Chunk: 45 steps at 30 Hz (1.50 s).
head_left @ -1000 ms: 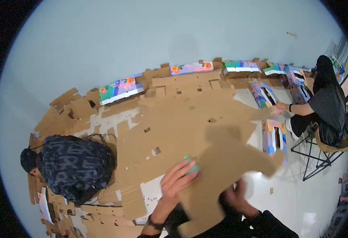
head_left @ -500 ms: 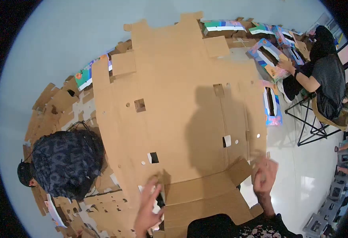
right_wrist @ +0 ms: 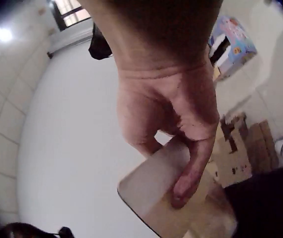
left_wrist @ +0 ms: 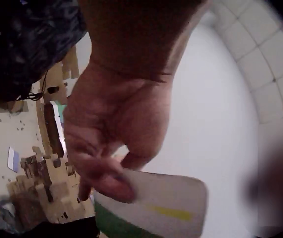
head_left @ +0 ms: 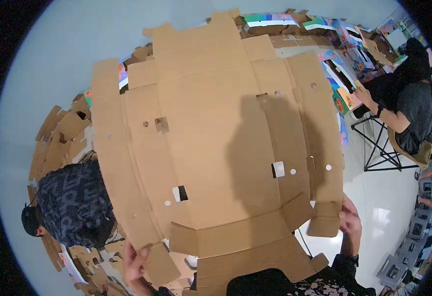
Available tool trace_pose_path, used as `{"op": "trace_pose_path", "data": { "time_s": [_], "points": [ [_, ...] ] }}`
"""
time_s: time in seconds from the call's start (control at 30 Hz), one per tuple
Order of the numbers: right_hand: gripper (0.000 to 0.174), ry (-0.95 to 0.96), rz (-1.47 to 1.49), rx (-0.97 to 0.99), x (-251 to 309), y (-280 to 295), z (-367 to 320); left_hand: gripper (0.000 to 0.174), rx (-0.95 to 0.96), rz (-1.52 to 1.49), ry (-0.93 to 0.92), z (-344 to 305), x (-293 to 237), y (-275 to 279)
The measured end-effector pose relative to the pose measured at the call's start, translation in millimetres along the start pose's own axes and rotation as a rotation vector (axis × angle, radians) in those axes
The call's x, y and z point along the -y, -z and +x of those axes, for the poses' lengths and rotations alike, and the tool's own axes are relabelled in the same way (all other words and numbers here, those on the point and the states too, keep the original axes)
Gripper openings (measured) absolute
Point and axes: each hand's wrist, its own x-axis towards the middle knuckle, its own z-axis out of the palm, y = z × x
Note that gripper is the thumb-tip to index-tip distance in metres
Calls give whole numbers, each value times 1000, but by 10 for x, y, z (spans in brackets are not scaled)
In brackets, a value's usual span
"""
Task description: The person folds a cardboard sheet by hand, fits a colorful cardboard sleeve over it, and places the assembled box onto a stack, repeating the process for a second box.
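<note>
A large flat die-cut cardboard sheet [head_left: 216, 138], brown side towards me, fills most of the head view, held up in front of me. My left hand [head_left: 136, 260] grips its lower left flap; in the left wrist view the left hand [left_wrist: 113, 148] pinches a flap [left_wrist: 156, 208] whose printed side shows white, green and yellow. My right hand [head_left: 350, 222] grips the lower right flap; the right wrist view shows the right hand [right_wrist: 173, 124] with thumb and fingers pinching a cardboard flap [right_wrist: 166, 198].
A person in a dark patterned top [head_left: 73, 207] crouches at the lower left among flat cardboard pieces [head_left: 58, 133]. Another person [head_left: 408, 113] sits on a folding stool at the right beside colourful printed boxes [head_left: 341, 74]. White floor [head_left: 383, 217] lies at the right.
The cardboard sheet has been lifted from lying low to spread wide before me. Both hands moved outward to its lower corner flaps and took hold of them.
</note>
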Motion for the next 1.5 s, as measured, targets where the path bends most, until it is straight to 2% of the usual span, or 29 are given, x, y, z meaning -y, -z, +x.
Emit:
{"op": "trace_pose_path", "data": {
  "time_s": [0.03,0.07,0.13,0.17,0.2,0.23,0.3,0.33,0.4,0.47,0.5,0.57,0.63,0.67,0.7,0.77,0.87,0.97,1.03,1.1,1.2,1.3,1.4,1.43,1.5],
  "points": [
    [87,6,9,76,22,-94,-37,66,0,-64,62,-112,-38,-60],
    [97,-13,-46,-54,30,-223,-102,65,-3,-129,120,-236,-69,-123],
    [98,68,-214,-44,39,-452,-26,61,69,-191,97,-348,-16,-359],
    [99,107,-296,-40,32,-592,5,58,144,-184,24,-356,49,-499],
    [103,76,-387,-63,39,-750,23,56,236,-45,-26,-317,63,-563],
    [102,206,-581,-4,37,-826,91,53,321,89,-88,-277,76,-628],
    [101,471,-964,113,41,-915,227,51,510,624,-148,-173,41,-709],
    [100,530,-1097,82,10,-945,267,57,379,670,-159,-195,-18,-874],
    [97,684,-1299,41,-100,-960,376,62,128,870,-316,-164,242,-885],
    [93,911,-1367,44,-227,-987,598,67,-149,847,-474,52,547,-910],
    [91,1041,-1363,52,-282,-992,700,69,-281,727,-556,277,671,-964],
    [75,1028,-1397,211,-235,-1070,841,75,-209,1349,-1072,477,339,-1021],
    [70,974,-1629,360,-32,-1248,845,63,114,1171,-1029,529,215,-1158],
    [71,929,-1639,410,47,-1268,820,66,249,1177,-1025,560,214,-1125],
    [72,865,-1652,472,97,-1279,784,68,304,1236,-1072,563,221,-1087],
    [73,725,-1666,593,180,-1226,683,70,459,1294,-935,402,48,-1130],
    [72,674,-1757,684,196,-1156,495,74,636,1340,-744,214,-88,-1131],
    [68,542,-1889,816,307,-1144,390,74,825,1578,-638,107,-196,-1141],
    [66,515,-2078,883,302,-1125,341,81,809,1680,-668,77,-123,-1131],
    [66,589,-2110,834,231,-1109,341,90,745,1781,-775,93,29,-1100],
    [65,617,-2054,776,42,-1061,384,87,726,1628,-711,146,138,-1140],
    [63,651,-1789,722,-21,-1004,457,82,552,1578,-974,245,372,-1036],
    [59,805,-1547,632,-112,-1002,480,78,583,1521,-928,286,302,-990],
    [57,871,-1480,599,-155,-998,487,78,580,1377,-878,269,289,-995],
    [62,805,-1188,451,-272,-904,543,79,567,1092,-776,241,286,-1037]
  ]
}}
